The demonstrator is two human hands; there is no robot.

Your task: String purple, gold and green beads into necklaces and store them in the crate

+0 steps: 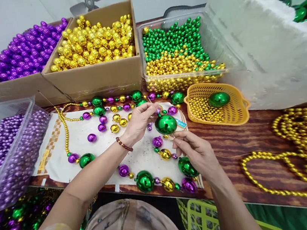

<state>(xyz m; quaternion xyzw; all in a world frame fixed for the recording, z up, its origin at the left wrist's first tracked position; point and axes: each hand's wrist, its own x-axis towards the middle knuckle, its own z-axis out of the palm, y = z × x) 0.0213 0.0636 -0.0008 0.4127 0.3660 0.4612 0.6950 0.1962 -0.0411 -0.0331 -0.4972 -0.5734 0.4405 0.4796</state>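
My left hand [140,122] pinches a thin needle or thread end just above a large shiny green ball [166,124]. My right hand [197,152] is closed in a pinch just below that ball, on something too fine to make out. Both hands hover over a white cloth [95,149] on the wooden table. On the cloth lies a partly strung necklace [162,178] of green, gold and purple balls, curving round the hands. Loose purple and gold balls [102,126] lie scattered by my left hand.
Cardboard boxes of purple balls [26,51] and gold balls [94,39] stand at the back, beside a clear tub of green and gold beads [175,51]. A yellow basket [217,104] holds small gold beads and one green ball. Gold bead strands [299,155] lie right; a white foam box [268,38] stands behind them; a clear tub of purple beads [7,150] stands left.
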